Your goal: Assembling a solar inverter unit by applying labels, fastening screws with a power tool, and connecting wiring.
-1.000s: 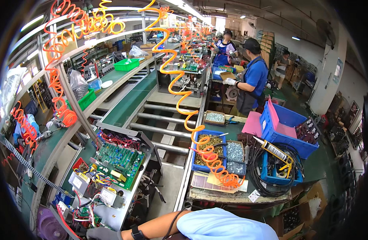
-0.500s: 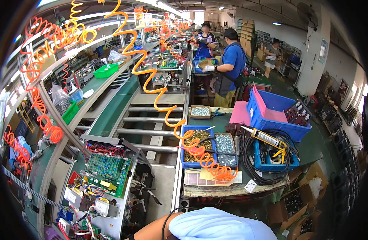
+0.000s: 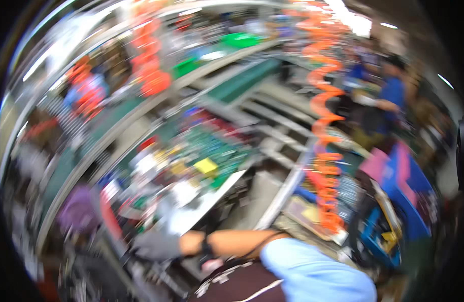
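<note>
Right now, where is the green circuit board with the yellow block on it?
In the blurred head view, the green circuit board lies left of centre on the bench, above the gloved hand and left of the orange coiled hose.

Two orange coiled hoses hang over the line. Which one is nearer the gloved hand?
The left coiled hose, hanging above the green circuit board, is nearer the gloved hand. The right coiled hose hangs by the blue bins.

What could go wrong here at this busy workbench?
The gloved hand reaches low among crowded parts beside the green circuit board; it might knock something loose. The orange coiled hose hangs near the light-blue sleeve and could snag. The view is badly blurred, so that is only a guess.
</note>
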A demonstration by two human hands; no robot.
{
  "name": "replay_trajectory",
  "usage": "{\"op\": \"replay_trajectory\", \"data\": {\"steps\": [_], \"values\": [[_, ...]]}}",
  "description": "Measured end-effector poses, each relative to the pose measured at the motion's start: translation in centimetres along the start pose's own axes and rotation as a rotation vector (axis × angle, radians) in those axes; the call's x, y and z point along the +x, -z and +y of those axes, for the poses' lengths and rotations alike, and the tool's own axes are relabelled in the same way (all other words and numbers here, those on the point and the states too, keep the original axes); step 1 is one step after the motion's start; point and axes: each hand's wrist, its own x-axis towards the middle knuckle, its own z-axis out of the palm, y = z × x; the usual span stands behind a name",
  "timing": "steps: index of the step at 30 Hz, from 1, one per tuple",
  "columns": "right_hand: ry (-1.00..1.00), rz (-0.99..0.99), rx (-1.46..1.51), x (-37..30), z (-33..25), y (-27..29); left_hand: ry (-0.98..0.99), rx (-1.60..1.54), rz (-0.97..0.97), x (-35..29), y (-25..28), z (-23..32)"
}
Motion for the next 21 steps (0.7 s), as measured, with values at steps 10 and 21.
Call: {"op": "replay_trajectory", "data": {"steps": [10,21], "values": [[0.023,-0.200,-0.545,1.0,-4.9,4.2,0.226,-0.172,0.153,-3.1,-2.9,-1.0],[0.076,-0.473,-0.417,-0.9,-7.6,7.8,0.122,-0.442,-0.046,-1.8,-4.4,-3.0]]}}
